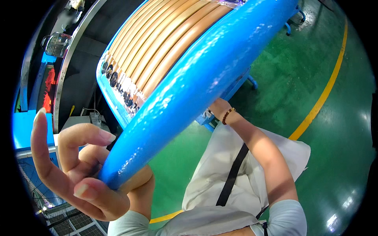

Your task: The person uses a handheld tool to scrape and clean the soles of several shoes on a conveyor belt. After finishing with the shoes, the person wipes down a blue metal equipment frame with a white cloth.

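Note:
A long, smooth, glossy blue piece [197, 82] runs slantwise across the view, very close, from the lower left to the top right. My left hand [88, 179] pinches its lower left end between the thumb and bent fingers, while another finger sticks up free. My right hand [219, 108], with a beaded bracelet [227, 115] on the wrist, reaches behind the blue piece's lower edge. Its fingers are hidden there, so their grip does not show. Beyond the blue piece, several tan curved strips [157, 43] lie side by side in a blue-edged holder [112, 104], with black and white bits at their ends.
Blue cart legs [252, 82] stand on the green floor [283, 90], crossed by a yellow line [323, 96]. Dark shelving with a clear jug [58, 44] is at the left, above a blue box [33, 128]. A pale apron [212, 177] covers my lap.

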The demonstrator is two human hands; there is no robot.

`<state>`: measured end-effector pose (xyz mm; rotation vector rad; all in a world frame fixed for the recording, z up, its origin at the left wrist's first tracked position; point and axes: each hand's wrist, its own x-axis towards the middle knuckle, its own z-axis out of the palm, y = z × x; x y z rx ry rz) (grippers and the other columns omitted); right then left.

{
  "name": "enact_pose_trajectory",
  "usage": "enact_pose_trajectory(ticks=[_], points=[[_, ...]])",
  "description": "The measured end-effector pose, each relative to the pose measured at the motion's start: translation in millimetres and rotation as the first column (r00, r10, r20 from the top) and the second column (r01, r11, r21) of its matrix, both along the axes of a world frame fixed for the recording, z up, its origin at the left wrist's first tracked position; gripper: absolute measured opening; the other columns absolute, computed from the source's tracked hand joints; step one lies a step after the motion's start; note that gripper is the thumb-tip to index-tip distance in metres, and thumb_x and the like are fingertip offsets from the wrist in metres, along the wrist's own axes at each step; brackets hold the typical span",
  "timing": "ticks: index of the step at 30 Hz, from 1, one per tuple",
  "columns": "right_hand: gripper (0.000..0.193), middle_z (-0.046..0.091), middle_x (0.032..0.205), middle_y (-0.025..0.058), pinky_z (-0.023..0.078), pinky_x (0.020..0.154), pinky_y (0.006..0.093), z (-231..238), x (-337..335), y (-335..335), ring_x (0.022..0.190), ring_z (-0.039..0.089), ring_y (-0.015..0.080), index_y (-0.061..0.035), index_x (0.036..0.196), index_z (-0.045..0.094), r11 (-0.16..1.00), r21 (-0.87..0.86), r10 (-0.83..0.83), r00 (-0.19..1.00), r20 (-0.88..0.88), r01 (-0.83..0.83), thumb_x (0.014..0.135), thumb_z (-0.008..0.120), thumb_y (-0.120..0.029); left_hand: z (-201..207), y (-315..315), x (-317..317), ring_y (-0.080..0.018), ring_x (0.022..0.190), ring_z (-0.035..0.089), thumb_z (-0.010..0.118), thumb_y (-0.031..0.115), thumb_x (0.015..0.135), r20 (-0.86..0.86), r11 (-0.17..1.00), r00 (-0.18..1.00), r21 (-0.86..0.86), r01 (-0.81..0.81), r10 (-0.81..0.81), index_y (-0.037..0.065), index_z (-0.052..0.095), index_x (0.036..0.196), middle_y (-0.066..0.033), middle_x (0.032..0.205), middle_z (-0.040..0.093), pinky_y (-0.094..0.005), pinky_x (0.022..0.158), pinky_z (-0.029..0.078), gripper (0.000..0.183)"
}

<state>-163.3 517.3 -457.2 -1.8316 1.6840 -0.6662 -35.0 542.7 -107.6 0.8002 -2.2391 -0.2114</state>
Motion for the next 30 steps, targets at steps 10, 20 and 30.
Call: enact_pose_trajectory(ticks=[10, 20, 30], points=[[0.012, 0.053, 0.079, 0.0103, 0.043, 0.066, 0.0320, 22, -8, -25, 0.080, 0.050, 0.0224, -0.0057, 0.074, 0.054, 0.997, -0.060, -0.066, 0.983, -0.169, 0.057, 0.069, 0.045, -0.012, 1, 6, -3, -0.0029, 0.039, 0.041, 0.026, 0.042, 0.082, 0.050, 0.968, 0.975, -0.145, -0.206, 0.215, 0.002, 0.020, 0.120, -0.0088, 0.071, 0.049, -0.0112, 0.033, 0.030, 0.055], [0.012, 0.052, 0.081, 0.0110, 0.042, 0.070, 0.0305, 14, 44, -38, 0.083, 0.049, 0.0229, -0.0055, 0.074, 0.054, 0.983, -0.141, -0.134, 0.984, -0.118, 0.116, 0.069, 0.045, -0.011, 1, 7, -8, -0.0027, 0.039, 0.041, 0.026, 0.041, 0.082, 0.035, 0.947, 0.971, -0.234, -0.220, 0.235, 0.004, 0.022, 0.120, -0.0062, 0.065, 0.049, -0.0108, 0.035, 0.032, 0.053], [0.014, 0.052, 0.086, 0.0137, 0.041, 0.074, 0.0316, 20, 21, -23, 0.085, 0.048, 0.0245, -0.0036, 0.078, 0.054, 0.982, -0.120, -0.166, 0.969, -0.185, 0.145, 0.069, 0.044, -0.008, -1, 18, -23, -0.0029, 0.036, 0.036, 0.029, 0.042, 0.081, -0.100, 0.928, 0.949, -0.198, -0.315, 0.300, -0.005, 0.023, 0.116, -0.0061, 0.054, 0.045, -0.0126, 0.032, 0.028, 0.059]])
